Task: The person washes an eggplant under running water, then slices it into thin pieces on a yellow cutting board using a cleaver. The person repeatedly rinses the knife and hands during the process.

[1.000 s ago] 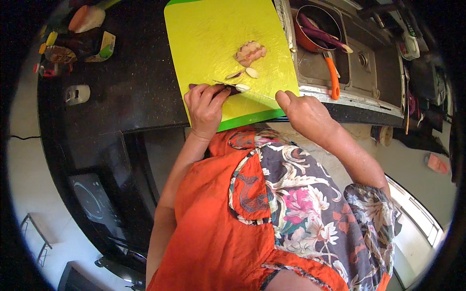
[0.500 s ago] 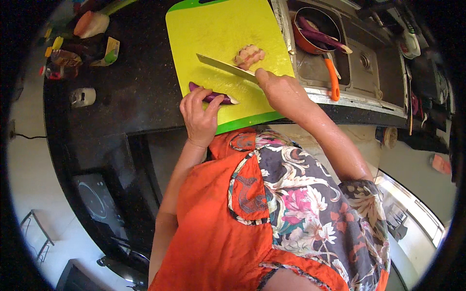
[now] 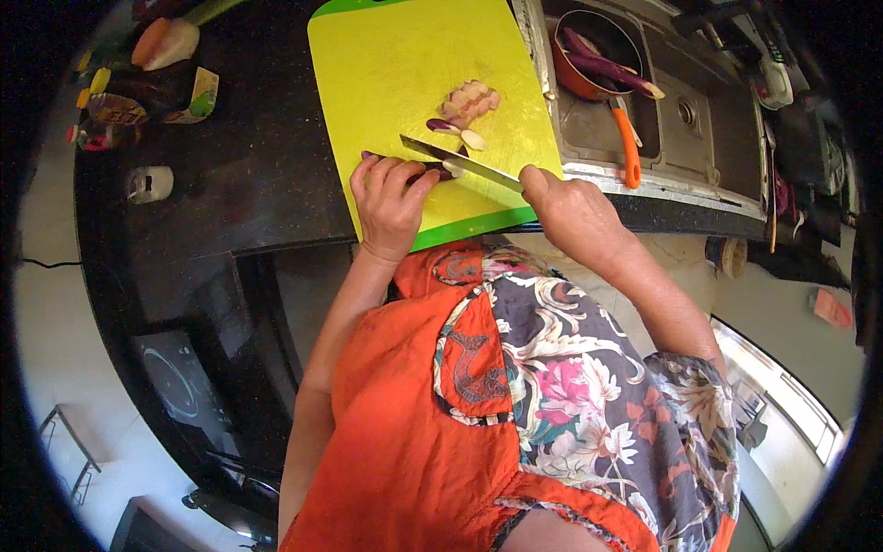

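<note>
My left hand (image 3: pixel 394 204) presses a purple eggplant piece (image 3: pixel 427 170) onto the yellow cutting board (image 3: pixel 386 74), fingers curled over it. My right hand (image 3: pixel 572 221) grips a kitchen knife (image 3: pixel 478 167), its long blade slanting up to the left across the cut end of the eggplant. Beyond the blade lie a few freshly cut eggplant slices (image 3: pixel 473 140), one with purple skin showing. Just past them sits a small heap of pale pinkish slices (image 3: pixel 469 101), whose kind I cannot make out.
Right of the board, an orange-handled pan (image 3: pixel 589 87) holding long eggplants stands in the sink (image 3: pixel 704 138). Bottles and packages (image 3: pixel 115 106) crowd the dark countertop's far left (image 3: pixel 248 147), with a small whitish container (image 3: pixel 150 184) nearer. A round-marked cooktop (image 3: pixel 175 377) lies lower left.
The knife has come nearer and to the right, over the eggplant piece. Several slices now lie between the blade and the heap. My left hand still holds the shortened piece.
</note>
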A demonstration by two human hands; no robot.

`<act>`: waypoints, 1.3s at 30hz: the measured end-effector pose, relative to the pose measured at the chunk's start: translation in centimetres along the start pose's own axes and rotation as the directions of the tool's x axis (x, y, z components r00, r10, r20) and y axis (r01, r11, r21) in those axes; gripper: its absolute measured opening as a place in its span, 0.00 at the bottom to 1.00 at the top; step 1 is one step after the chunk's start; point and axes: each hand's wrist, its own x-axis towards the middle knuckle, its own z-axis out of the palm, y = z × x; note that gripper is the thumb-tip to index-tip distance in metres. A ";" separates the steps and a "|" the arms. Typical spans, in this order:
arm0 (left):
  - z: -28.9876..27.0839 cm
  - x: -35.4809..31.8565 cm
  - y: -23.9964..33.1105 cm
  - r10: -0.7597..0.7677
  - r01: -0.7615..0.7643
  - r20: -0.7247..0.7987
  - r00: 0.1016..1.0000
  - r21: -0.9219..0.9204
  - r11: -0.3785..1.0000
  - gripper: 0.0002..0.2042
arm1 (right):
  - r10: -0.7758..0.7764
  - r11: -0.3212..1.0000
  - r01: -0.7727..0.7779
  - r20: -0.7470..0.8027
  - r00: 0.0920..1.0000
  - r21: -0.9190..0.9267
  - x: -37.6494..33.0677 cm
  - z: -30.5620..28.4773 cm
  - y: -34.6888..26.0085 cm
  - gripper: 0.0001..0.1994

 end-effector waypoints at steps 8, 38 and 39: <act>0.4 -0.4 -0.1 0.002 -0.001 -0.012 1.000 0.008 1.000 0.08 | -0.059 0.995 0.065 0.090 0.994 -0.069 0.0 -0.7 0.1 0.08; 0.1 -0.4 -0.3 0.055 -0.057 0.037 0.998 0.056 0.997 0.10 | -0.013 0.992 0.019 0.048 0.999 -0.122 0.1 0.4 -2.4 0.10; 0.2 -0.4 -0.3 0.050 -0.051 0.026 0.998 0.046 0.998 0.10 | -0.013 0.990 0.019 0.045 0.999 -0.138 0.3 0.4 -2.7 0.10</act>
